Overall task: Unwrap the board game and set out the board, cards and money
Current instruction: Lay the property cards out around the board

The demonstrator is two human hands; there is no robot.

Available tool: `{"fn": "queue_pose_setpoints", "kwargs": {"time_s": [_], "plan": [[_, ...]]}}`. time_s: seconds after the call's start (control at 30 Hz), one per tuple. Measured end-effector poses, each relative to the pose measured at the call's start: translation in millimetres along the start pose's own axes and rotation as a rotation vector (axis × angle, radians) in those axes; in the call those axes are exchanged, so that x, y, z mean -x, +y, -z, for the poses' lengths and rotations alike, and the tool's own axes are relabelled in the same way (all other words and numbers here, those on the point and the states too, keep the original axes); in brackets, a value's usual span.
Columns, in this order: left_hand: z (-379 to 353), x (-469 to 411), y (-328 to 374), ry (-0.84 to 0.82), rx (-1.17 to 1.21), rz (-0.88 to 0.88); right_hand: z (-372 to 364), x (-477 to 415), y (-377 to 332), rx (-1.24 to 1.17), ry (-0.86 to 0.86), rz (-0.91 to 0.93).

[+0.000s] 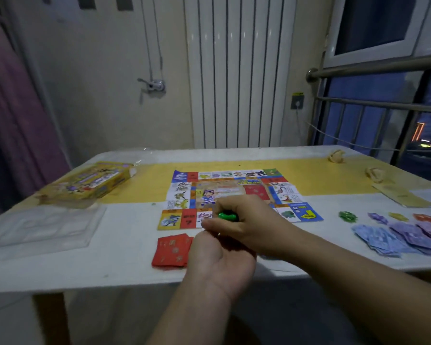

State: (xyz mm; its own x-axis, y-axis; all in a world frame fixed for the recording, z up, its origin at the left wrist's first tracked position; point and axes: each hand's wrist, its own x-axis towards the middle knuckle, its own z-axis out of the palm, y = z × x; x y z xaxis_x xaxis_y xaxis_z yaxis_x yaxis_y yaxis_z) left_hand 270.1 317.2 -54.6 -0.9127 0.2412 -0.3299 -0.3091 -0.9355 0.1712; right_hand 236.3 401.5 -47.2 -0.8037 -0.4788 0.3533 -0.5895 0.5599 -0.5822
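Note:
The paper game board (234,185) lies unfolded in the middle of the table. A stack of red cards (171,250) sits just in front of its near left corner. Play money (398,236) is fanned out at the right, with small green, purple, yellow and red piles of pieces (347,216) behind it. My right hand (244,220) grips small green game pieces (225,215) over the board's near edge. My left hand (217,260) is palm up right under it, fingers touching the right hand; whether it holds anything is hidden.
The yellow game box (92,181) lies at the back left, with a clear plastic tray (40,227) in front of it and crumpled wrap behind. A booklet (403,195) and rubber bands (336,155) lie at the right. A radiator and window railing stand behind the table (122,267).

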Motion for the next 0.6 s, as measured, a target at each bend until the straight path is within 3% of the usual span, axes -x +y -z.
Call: {"fn": "queue_pose_setpoints", "kwargs": {"time_s": [0.23, 0.47, 0.6], "plan": [[3, 2, 8, 0.052, 0.008, 0.041, 13, -4, -2, -0.04, -0.153, -0.083], [-6, -18, 26, 0.067, -0.004, 0.12, 43, -22, 13, -0.161, 0.008, -0.126], [-10, -35, 30, 0.043, -0.022, 0.181, 48, -23, 26, -0.047, -0.047, -0.153]]}}
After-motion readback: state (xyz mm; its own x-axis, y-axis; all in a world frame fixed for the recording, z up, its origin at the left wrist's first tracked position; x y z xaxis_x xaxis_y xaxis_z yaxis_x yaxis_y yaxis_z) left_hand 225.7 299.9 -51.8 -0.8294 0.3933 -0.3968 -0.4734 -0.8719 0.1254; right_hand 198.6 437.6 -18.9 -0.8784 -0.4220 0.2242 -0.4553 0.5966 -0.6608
